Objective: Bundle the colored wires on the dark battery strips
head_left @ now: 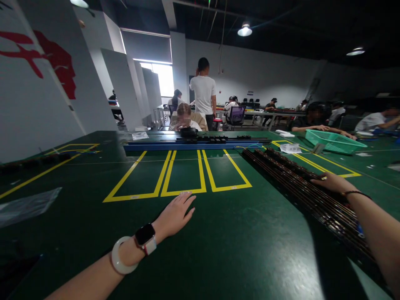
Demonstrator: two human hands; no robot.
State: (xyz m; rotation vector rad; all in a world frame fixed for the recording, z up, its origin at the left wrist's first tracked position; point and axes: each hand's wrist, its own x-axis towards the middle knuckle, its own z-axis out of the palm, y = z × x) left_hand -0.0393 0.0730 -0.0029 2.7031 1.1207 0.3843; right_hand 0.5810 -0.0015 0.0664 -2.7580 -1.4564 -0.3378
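Right hand [331, 182] rests flat, fingers extended, atop bundle of long dark thin rods [300, 183] at 3 o'clock; rod axis runs 11-to-5 o'clock. Left hand [175, 215] open, palm down on green table mat [237, 241], well apart from rods; right hand nearer.

Right hand [333, 182] is lying over the dark rails [300, 183], so palm and whatever it's touching underneath are hidden; can't tell if fingers are curling round a rail. Right forearm is covering the rails' near end & running off the frame's right edge. Clear plastic bag [28, 205] is getting cut off at left edge. Small white labels on the table [218, 250] are too small to read.
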